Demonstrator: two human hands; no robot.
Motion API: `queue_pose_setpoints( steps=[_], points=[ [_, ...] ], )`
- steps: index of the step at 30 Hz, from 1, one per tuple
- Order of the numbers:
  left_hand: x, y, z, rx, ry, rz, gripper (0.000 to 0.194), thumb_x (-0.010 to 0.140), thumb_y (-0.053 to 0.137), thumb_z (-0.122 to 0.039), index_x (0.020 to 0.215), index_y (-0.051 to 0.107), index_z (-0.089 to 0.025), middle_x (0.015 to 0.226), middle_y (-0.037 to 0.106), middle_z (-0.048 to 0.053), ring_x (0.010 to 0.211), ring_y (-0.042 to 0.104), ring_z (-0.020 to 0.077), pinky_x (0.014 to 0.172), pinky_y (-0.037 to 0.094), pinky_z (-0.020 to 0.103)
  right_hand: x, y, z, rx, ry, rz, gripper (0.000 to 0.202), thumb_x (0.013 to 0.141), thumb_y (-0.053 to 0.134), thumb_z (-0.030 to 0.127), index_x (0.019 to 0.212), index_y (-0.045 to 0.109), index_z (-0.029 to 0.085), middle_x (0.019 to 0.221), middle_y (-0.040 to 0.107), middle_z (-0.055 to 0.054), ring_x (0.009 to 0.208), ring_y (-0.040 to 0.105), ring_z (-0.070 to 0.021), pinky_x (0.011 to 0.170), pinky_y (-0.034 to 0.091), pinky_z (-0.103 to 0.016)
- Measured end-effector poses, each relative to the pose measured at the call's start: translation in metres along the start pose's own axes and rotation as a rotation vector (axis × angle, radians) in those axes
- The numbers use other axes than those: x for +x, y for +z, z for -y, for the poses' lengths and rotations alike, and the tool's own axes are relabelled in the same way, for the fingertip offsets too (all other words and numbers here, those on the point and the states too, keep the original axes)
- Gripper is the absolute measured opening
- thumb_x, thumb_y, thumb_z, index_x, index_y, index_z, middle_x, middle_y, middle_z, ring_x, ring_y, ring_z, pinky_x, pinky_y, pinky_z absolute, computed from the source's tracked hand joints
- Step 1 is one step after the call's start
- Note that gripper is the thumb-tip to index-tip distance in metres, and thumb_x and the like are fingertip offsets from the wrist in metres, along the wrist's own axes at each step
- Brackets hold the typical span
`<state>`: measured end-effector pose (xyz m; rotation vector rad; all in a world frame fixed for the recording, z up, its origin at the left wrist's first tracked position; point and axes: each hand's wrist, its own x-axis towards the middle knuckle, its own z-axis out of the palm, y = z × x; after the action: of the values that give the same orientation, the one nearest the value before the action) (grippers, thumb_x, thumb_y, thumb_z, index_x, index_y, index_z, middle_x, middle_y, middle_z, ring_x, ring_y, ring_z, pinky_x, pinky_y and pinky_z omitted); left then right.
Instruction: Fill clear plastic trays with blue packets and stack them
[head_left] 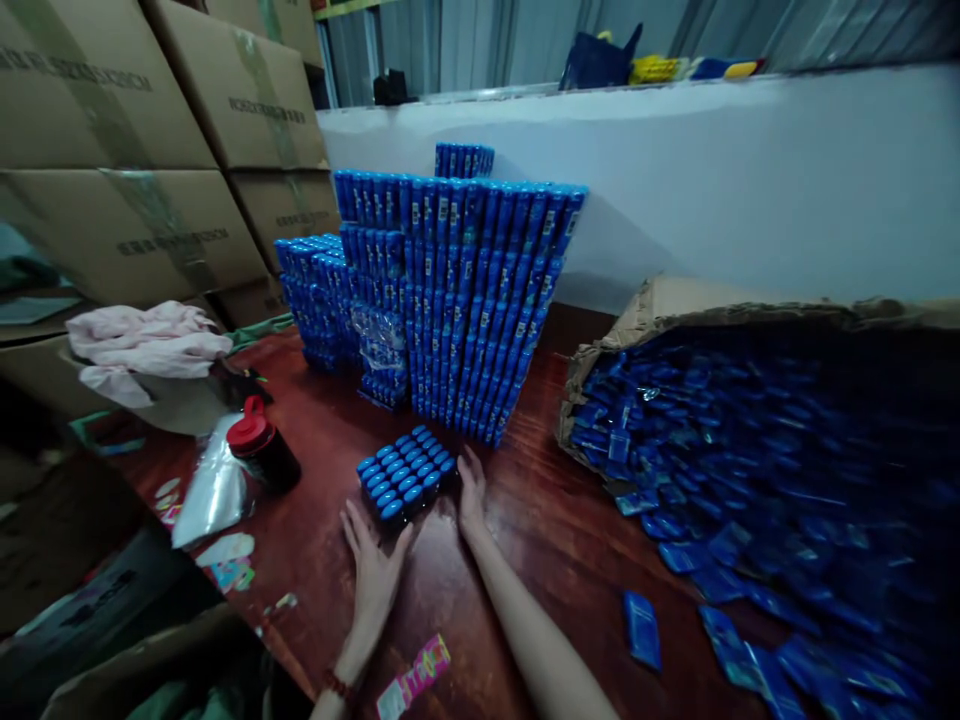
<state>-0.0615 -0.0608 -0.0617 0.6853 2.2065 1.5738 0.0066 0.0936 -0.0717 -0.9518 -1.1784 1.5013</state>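
Observation:
A compact block of small blue-topped containers (406, 471) stands in rows on the reddish-brown table (322, 540). My left hand (376, 560) is at its near left corner, fingers spread, thumb close to the front side. At the block's right end is my right hand (471, 490), its fingers alongside the containers and partly in shadow; whether they press on it is hard to tell. Behind the block rises a tall stack of similar blue containers (465, 300), in several layers.
A torn carton (652, 300) spills blue packets (705, 430) at the right; one packet (642, 630) lies apart. At the left are a red-lidded bottle (262, 450), clear plastic bags (214, 485) and pink cloth (150, 345). Cartons (112, 230) are piled behind. A pink strip (414, 680) lies near my forearms.

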Motion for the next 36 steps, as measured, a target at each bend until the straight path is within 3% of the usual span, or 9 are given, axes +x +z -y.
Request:
queue_pose_setpoints(
  steps=[5, 9, 13, 17, 20, 22, 25, 29, 36],
  points=[
    [0.006, 0.02, -0.013, 0.223, 0.022, -0.009, 0.099, 0.08, 0.053, -0.049, 0.143, -0.015, -0.014, 0.151, -0.011, 0.019, 0.138, -0.013, 0.0302, 0.112, 0.008, 0.051, -0.027, 0.013, -0.012, -0.148, -0.024, 0.103, 0.072, 0.082, 0.046, 0.056, 0.142, 0.029, 0.02, 0.148, 0.029, -0.007, 0.138, 0.021, -0.0188, 0.112, 0.017, -0.04],
    [0.02, 0.038, -0.031, 0.255, 0.013, 0.041, 0.099, 0.082, 0.05, -0.048, 0.141, -0.02, -0.011, 0.149, -0.012, 0.025, 0.138, -0.011, 0.0313, 0.11, 0.01, 0.052, 0.003, 0.025, 0.001, -0.162, 0.006, 0.325, 0.068, 0.082, 0.045, 0.058, 0.139, 0.036, 0.022, 0.141, 0.042, -0.006, 0.136, 0.027, -0.0209, 0.11, 0.022, -0.045],
    [0.042, 0.047, -0.048, 0.261, -0.086, 0.077, 0.094, 0.083, 0.05, -0.045, 0.144, -0.012, -0.01, 0.146, -0.014, 0.032, 0.137, -0.005, 0.0392, 0.106, 0.019, 0.056, 0.019, 0.034, 0.009, -0.188, -0.016, 0.386, 0.063, 0.08, 0.049, 0.058, 0.133, 0.045, 0.024, 0.138, 0.046, -0.004, 0.134, 0.031, -0.0206, 0.111, 0.02, -0.042],
    [0.052, 0.04, -0.051, 0.331, -0.065, 0.008, 0.089, 0.081, 0.053, -0.046, 0.146, 0.0, -0.014, 0.147, -0.005, 0.032, 0.136, 0.01, 0.0456, 0.101, 0.026, 0.06, -0.007, 0.02, 0.008, -0.246, -0.037, 0.348, 0.062, 0.082, 0.046, 0.057, 0.133, 0.046, 0.021, 0.14, 0.044, -0.006, 0.132, 0.035, -0.02, 0.111, 0.021, -0.038],
    [0.058, 0.026, -0.043, 0.445, 0.024, -0.088, 0.113, 0.069, 0.063, -0.057, 0.144, -0.006, -0.009, 0.146, 0.004, 0.034, 0.132, 0.016, 0.0502, 0.097, 0.025, 0.066, -0.016, 0.005, 0.014, -0.315, -0.089, 0.317, 0.06, 0.084, 0.045, 0.055, 0.134, 0.045, 0.022, 0.139, 0.045, -0.006, 0.129, 0.038, -0.018, 0.109, 0.024, -0.036],
    [0.066, 0.018, -0.038, 0.492, 0.022, -0.14, 0.129, 0.058, 0.068, -0.063, 0.143, -0.012, -0.008, 0.146, 0.001, 0.034, 0.131, 0.014, 0.0527, 0.096, 0.023, 0.069, -0.004, 0.001, 0.023, -0.38, -0.126, 0.339, 0.06, 0.085, 0.043, 0.055, 0.136, 0.042, 0.022, 0.141, 0.042, -0.005, 0.131, 0.034, -0.0173, 0.11, 0.022, -0.035],
    [0.079, 0.011, -0.033, 0.462, 0.085, -0.044, 0.139, 0.051, 0.073, -0.062, 0.142, -0.018, -0.008, 0.146, -0.002, 0.033, 0.134, 0.008, 0.0495, 0.101, 0.021, 0.065, 0.031, 0.009, 0.037, -0.427, -0.097, 0.391, 0.062, 0.085, 0.043, 0.057, 0.138, 0.037, 0.024, 0.146, 0.035, -0.003, 0.136, 0.026, -0.0176, 0.112, 0.017, -0.036],
    [0.089, 0.012, -0.029, 0.377, 0.121, 0.017, 0.138, 0.045, 0.079, -0.054, 0.144, -0.01, -0.017, 0.144, 0.003, 0.024, 0.134, 0.015, 0.0457, 0.103, 0.029, 0.057, 0.068, 0.036, 0.038, -0.411, -0.032, 0.404, 0.061, 0.085, 0.042, 0.06, 0.134, 0.042, 0.024, 0.139, 0.044, -0.004, 0.131, 0.035, -0.0202, 0.108, 0.025, -0.039],
    [0.076, 0.014, -0.022, 0.346, 0.161, -0.02, 0.121, 0.047, 0.077, -0.051, 0.144, 0.009, -0.022, 0.138, 0.011, 0.016, 0.128, 0.028, 0.0425, 0.103, 0.031, 0.056, 0.071, 0.041, 0.024, -0.404, -0.019, 0.354, 0.055, 0.088, 0.038, 0.057, 0.129, 0.048, 0.02, 0.134, 0.049, -0.006, 0.124, 0.042, -0.0196, 0.104, 0.029, -0.034]
  ],
)
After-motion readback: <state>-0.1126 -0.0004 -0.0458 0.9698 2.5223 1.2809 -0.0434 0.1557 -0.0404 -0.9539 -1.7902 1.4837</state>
